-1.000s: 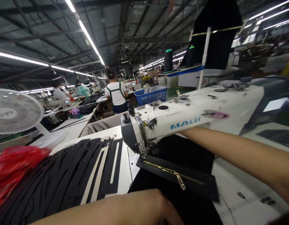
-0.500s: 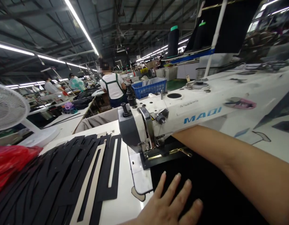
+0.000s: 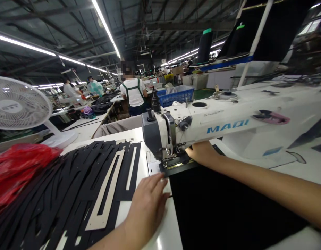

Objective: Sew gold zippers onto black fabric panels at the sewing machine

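Observation:
A large piece of black fabric [image 3: 222,205] lies under the needle area of a white sewing machine [image 3: 228,118]. A gold-toothed zipper [image 3: 176,166] runs along its far edge, by the presser foot. My left hand [image 3: 148,199] is at the fabric's left corner, fingers bent together and closed on its edge. Behind the machine head, my right hand [image 3: 203,152] reaches under the machine arm with curled fingers at the zipper's right end. The fingertips are partly hidden there, and so is the zipper pull; what they hold cannot be made out.
Left of the machine lie many black cut strips [image 3: 79,177] and a beige slotted template [image 3: 108,194]. Beyond them are a red plastic bag [image 3: 22,170] and a white fan [image 3: 19,104]. A blue basket [image 3: 176,96] and a co-worker [image 3: 134,92] are farther back.
My left hand has gone from lying spread on the fabric to bending at its left corner. My right hand has come into sight at the zipper, covering its pull. The view has shifted.

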### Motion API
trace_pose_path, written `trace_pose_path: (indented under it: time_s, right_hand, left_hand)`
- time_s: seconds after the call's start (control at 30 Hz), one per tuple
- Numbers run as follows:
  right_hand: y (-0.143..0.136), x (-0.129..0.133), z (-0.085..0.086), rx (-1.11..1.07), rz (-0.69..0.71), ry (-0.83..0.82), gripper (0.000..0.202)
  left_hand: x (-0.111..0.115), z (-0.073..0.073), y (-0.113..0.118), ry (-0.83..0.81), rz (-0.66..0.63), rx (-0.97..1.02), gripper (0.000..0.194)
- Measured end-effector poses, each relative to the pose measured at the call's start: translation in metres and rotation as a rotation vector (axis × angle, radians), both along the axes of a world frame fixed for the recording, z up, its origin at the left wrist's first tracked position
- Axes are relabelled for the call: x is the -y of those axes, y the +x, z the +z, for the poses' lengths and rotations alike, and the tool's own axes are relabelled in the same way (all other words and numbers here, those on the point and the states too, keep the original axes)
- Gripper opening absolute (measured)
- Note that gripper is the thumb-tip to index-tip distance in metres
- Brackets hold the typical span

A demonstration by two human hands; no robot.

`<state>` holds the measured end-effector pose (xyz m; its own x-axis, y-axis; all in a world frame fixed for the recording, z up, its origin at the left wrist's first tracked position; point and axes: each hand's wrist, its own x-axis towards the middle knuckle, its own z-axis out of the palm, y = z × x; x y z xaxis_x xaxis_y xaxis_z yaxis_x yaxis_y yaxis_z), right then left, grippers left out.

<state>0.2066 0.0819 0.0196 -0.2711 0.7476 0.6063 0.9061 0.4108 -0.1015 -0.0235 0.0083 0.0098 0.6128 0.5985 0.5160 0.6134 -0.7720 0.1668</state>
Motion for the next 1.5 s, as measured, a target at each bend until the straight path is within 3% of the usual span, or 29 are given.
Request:
trace_pose_path:
  time_s: [0.07,0.13,0.2,0.43,1.03,1.5]
  right_hand:
    - [-0.007,0.020,-0.006,0.060,0.144,-0.045,0.022]
    - [-0.017,0.037,-0.013,0.099,0.287,-0.094,0.020]
    - [-0.026,0.047,-0.018,0.104,0.342,-0.146,0.023]
    - [-0.032,0.044,-0.017,0.058,0.341,-0.250,0.023]
    - [-0.033,0.035,-0.024,0.053,0.296,-0.151,0.023]
    - [-0.034,0.034,-0.025,-0.029,0.298,-0.165,0.020]
  left_hand:
    - [-0.015,-0.002,-0.001,0.045,0.066,-0.036,0.024]
    - [-0.030,-0.007,0.001,0.060,0.064,-0.053,0.017]
    - [-0.040,-0.012,0.004,0.062,0.027,-0.053,0.016]
    - [-0.045,-0.012,0.002,0.062,-0.071,-0.074,0.019]
    - [-0.056,-0.010,0.004,0.038,-0.032,-0.137,0.012]
    - [-0.060,-0.013,0.001,0.092,-0.037,-0.096,0.016]
